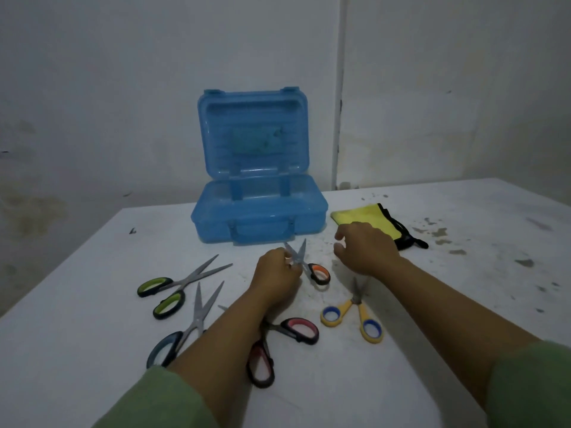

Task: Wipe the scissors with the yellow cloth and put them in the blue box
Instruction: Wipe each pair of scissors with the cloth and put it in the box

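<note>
Room: dim, stained white wall behind a white bench (432, 350).
Blue box (259, 217): lid up, at the bench's far edge.
Left hand (275, 278): grip clamped on the orange-handled scissors (309, 267), blades apart, pointing toward the box.
Right hand (366, 245): fingers loosely curled, holding nothing, over the near edge of the yellow cloth (367, 219).
Hidden: left forearm covers part of the pink-handled scissors (296, 330); right wrist hides the blade tips of the yellow-handled scissors (355, 313).

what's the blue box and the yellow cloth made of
Blue box: looks like translucent glossy plastic, since its moulded ribs and hinges show through the walls. Yellow cloth: soft matte fabric, perhaps microfibre, folded flat with a dark edge trim.
</note>
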